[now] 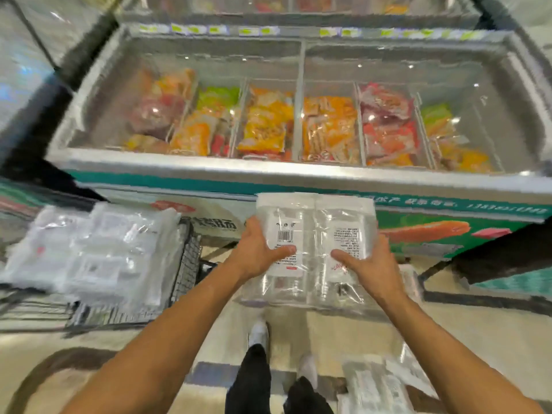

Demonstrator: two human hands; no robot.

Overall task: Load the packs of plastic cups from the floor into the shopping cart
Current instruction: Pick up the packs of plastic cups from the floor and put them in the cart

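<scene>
I hold two clear packs of plastic cups [313,231] side by side in front of me, white labels and a barcode facing up. My left hand [260,249] grips the left side and my right hand [367,264] grips the right side. The black wire shopping cart [188,264] stands to my left, piled with several cup packs [95,249]. More cup packs [379,386] lie on the floor at the lower right, beside my feet.
A long chest freezer [298,177] with glass lids and coloured food bags stands right ahead, its teal front close behind the held packs. My white shoes [260,333] and dark trousers show below. A dark base runs along the floor at right.
</scene>
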